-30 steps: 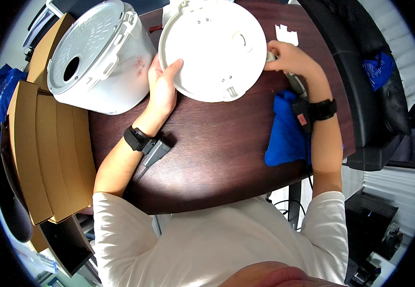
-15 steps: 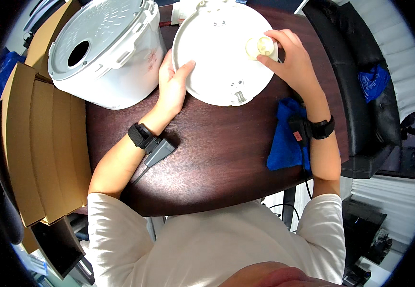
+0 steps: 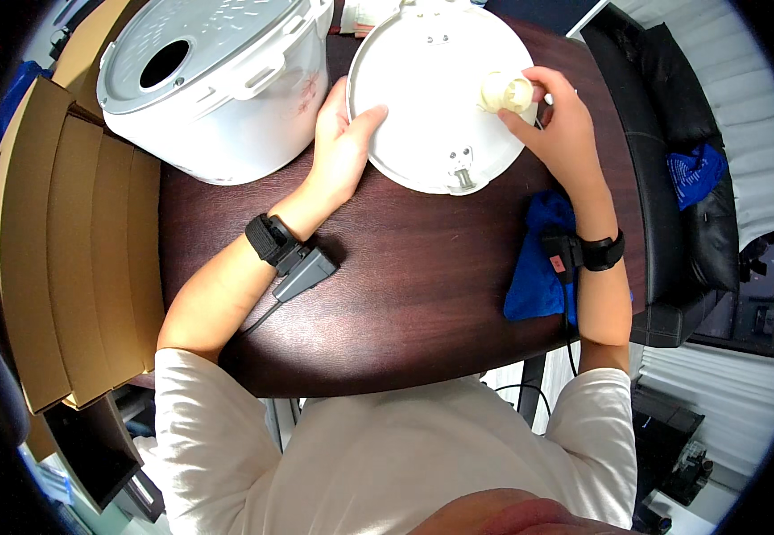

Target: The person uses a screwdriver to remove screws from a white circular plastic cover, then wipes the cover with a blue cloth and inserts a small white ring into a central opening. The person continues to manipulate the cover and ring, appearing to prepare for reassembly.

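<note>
A round white plastic cover (image 3: 431, 98) with small metal fittings near its rim is tilted up at the far side of the table. Its left edge is gripped by my left hand (image 3: 340, 152), thumb on the face and the other fingers behind. Over the right part of the cover, my right hand (image 3: 567, 129) pinches a small cream-coloured round plastic cap (image 3: 506, 92) between thumb and fingers. I cannot tell whether the cap is attached to the cover. Just left of my left hand stands a white rice cooker (image 3: 226, 134) with a grey, perforated top plate (image 3: 217, 53) that has a round dark hole.
A blue cloth (image 3: 534, 281) lies on the dark wooden table (image 3: 405, 285) beside my right wrist. Black straps with cabled grey and black boxes sit on both wrists. An open cardboard box (image 3: 74, 259) stands left of the table, and a black sofa (image 3: 645, 178) is on the right.
The cooker, cover and both hands appear slightly farther right in the picture. The cap has turned a little in my right fingers. Both grips stay the same.
</note>
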The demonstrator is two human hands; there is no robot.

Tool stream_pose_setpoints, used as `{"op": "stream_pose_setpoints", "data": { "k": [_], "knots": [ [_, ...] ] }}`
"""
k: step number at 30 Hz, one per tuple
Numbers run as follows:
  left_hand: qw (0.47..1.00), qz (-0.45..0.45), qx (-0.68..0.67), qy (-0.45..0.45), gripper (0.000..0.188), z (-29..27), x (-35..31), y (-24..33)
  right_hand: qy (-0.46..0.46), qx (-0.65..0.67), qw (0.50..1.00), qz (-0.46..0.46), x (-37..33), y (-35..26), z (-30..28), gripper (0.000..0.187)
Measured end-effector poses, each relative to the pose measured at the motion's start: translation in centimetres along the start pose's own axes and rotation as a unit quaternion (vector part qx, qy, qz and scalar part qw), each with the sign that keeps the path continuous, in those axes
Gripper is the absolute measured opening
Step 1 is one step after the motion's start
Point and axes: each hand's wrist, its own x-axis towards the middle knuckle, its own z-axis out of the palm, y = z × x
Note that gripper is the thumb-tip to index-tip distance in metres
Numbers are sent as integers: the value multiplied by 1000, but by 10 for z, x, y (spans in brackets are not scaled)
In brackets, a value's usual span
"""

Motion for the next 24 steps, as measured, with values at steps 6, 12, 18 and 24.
{"op": "stream_pose_setpoints", "data": {
  "k": [6, 12, 18, 24],
  "knots": [
    [1000, 6, 12, -8, 28, -1, 1, -1, 102, 366, 925, -20, 0, 23, 16, 44],
    [1000, 7, 13, 3, 34, 2, -1, 3, -12, 413, 908, 69, -2, 28, 11, 53],
    [1000, 11, 28, 6, 35, 5, 0, 7, 36, 137, 990, 5, -2, 17, 5, 51],
    [996, 31, 81, 1, 27, 9, -3, 19, 58, 217, 974, -27, -5, 22, 13, 46]
  ]
}}
